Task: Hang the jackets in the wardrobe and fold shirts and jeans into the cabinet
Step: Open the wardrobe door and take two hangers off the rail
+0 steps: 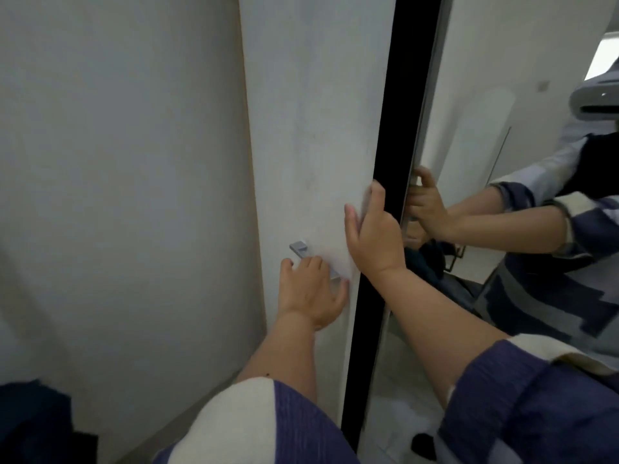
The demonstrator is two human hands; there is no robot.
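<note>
Step in hand, by judgement: working the wardrobe door (311, 128), either opening or shutting; cannot tell which from one view. No jacket in either hand.

Left hand (310, 293) on the metal door handle (299, 248); fingers laid over the bar, lower part of handle hidden under them. Curled round it or only resting on it: cannot tell. Thumb spread toward door edge.

Right hand (370, 236) gripping the door's free edge, fingertips wrapped round it into the dark gap (385, 195), thumb flat on the white face. Blur on the panel near this hand.

Door white, matte, faint scuffs. Gap narrow and black; wardrobe interior not visible, so hanging rail, hangers and space unconfirmed.

Task clothing: dark blue garment pile (37, 420) at lower left corner, well apart from both hands; type (jacket / jeans) cannot tell. No cabinet identifiable.

Next move, prob.: if opening, pull edge + handle together to widen gap, then free a hand for a garment. Risk: fingers in the gap if panel swings closed.

Room: plain white wall (117, 162) left of door. Mirror panel (502, 162) right of gap, reflecting the person's forearm, blue-and-cream striped sleeve and head-worn camera. Light tiled floor (398, 416) seen low beside the mirror.
</note>
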